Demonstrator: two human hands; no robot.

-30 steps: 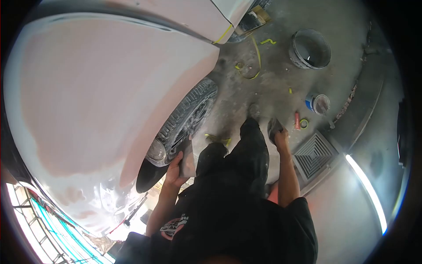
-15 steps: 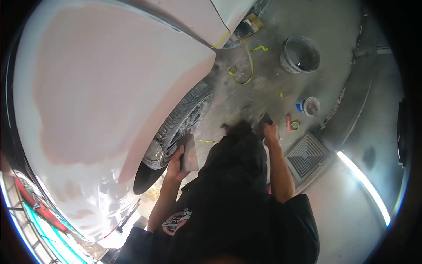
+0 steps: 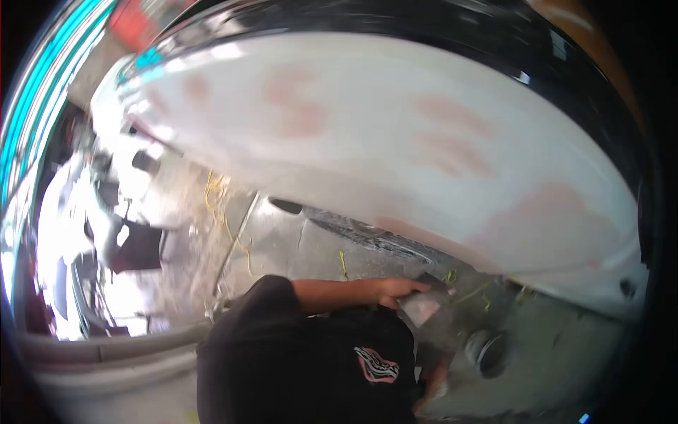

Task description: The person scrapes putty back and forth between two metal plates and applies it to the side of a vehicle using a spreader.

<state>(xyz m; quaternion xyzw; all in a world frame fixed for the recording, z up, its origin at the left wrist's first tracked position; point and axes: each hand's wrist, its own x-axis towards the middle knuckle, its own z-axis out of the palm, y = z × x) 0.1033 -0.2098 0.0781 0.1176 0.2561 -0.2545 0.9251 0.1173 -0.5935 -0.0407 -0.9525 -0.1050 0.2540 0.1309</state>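
Observation:
My left hand (image 3: 401, 290) is closed on the edge of a flat mixing plate (image 3: 421, 308) with pale pinkish filler smeared on it. The plate lies low beside the white car panel (image 3: 353, 127), apart from it. Closer to my body, my right hand (image 3: 438, 380) is smeared by motion and partly hidden by my dark shirt. A dark flat spreader (image 3: 433, 355) appears at its fingers, blurred. Pink sanded or filled patches (image 3: 300, 106) mark the panel. A dusty tyre (image 3: 374, 240) shows under the panel's lower edge.
A bucket (image 3: 489, 353) stands on the concrete floor at the lower right. Yellow tape strips (image 3: 344, 265) lie scattered below the panel. Toward the bright left side there is a dark seat-like object (image 3: 139, 247). A grey moulded part (image 3: 279, 219) rests near the tyre.
The view has swung left along the car, so the panel now spans the top. My left hand still holds the plate, now farther right in view; my right hand has dropped toward the bottom.

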